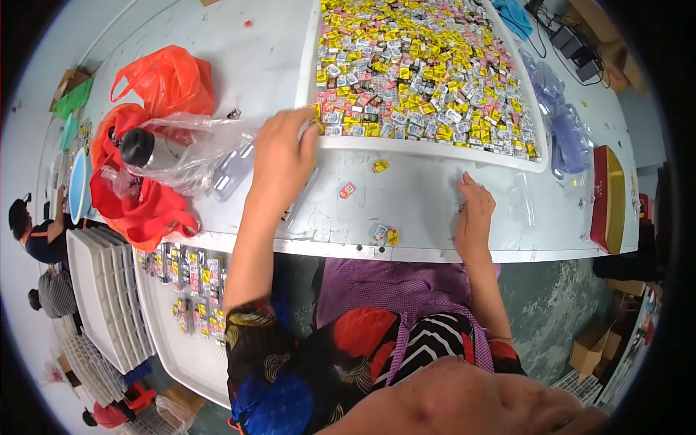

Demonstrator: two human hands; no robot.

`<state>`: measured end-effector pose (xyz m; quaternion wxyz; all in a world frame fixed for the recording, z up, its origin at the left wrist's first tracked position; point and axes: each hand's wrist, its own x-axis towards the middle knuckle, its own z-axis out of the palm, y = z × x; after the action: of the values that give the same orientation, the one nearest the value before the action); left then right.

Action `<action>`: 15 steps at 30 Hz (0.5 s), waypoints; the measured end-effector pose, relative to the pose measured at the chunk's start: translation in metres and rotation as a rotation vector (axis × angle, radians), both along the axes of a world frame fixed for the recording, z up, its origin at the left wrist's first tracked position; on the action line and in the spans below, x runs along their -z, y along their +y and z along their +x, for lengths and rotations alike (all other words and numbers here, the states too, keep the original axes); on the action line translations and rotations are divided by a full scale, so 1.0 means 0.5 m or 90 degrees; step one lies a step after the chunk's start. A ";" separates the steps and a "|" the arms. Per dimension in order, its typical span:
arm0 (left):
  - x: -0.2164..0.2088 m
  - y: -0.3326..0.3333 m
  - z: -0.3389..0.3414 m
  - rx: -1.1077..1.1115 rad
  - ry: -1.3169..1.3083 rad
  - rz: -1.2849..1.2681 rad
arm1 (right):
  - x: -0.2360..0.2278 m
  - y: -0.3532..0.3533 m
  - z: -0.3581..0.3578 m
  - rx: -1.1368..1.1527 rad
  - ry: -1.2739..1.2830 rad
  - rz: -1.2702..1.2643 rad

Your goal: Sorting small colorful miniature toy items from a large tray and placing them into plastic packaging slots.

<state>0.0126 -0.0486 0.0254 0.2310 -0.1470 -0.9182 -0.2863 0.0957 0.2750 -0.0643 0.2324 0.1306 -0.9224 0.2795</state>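
Note:
A large white tray [435, 147] heaped with small yellow, pink, white and black printed pieces [413, 80] lies ahead of me. My left hand [284, 148] is at its near left corner, thumb and fingers curled round a small yellow piece [317, 123] at the rim. A clear plastic case [299, 197] lies partly hidden beneath that hand. My right hand [475, 216] hovers low over the table, fingers loosely apart, with nothing visible in it. Loose on the table between my hands are a yellow piece [380, 166], a pink piece [347, 190] and a small pair [386, 235] near the front edge.
Red plastic bags [163, 80] and a dark-capped bottle [138, 147] crowd the left. Clear plastic cases [569, 138] and a red-and-gold box [607, 199] stand right. Below the table's left edge, a white tray [170, 348] holds filled packs. People work at far left.

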 end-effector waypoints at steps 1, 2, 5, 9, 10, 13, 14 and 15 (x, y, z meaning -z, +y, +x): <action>0.001 0.008 -0.036 -0.016 0.012 -0.065 | -0.005 -0.001 -0.001 0.003 0.002 0.002; 0.006 0.014 -0.075 -0.029 0.024 -0.129 | -0.012 -0.004 -0.001 0.009 0.006 0.013; 0.058 0.019 -0.185 -0.163 -0.053 -0.232 | -0.021 -0.023 -0.002 0.016 0.004 0.022; 0.079 0.022 -0.218 -0.130 -0.175 -0.194 | -0.032 -0.027 -0.005 0.018 -0.023 -0.012; 0.077 0.027 -0.218 -0.122 -0.179 -0.193 | -0.036 -0.024 -0.006 0.025 -0.028 -0.011; 0.062 0.037 -0.219 -0.126 -0.190 -0.223 | -0.043 -0.021 -0.007 0.016 -0.029 0.029; 0.059 0.038 -0.218 -0.138 -0.201 -0.233 | -0.043 -0.022 -0.009 0.009 -0.028 0.027; 0.055 0.038 -0.216 -0.150 -0.211 -0.243 | -0.043 -0.022 -0.009 0.003 -0.026 0.024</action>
<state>-0.0955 -0.0294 -0.0023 0.0776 -0.0314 -0.9915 -0.0997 0.0911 0.2638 -0.0426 0.2119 0.1275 -0.9323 0.2639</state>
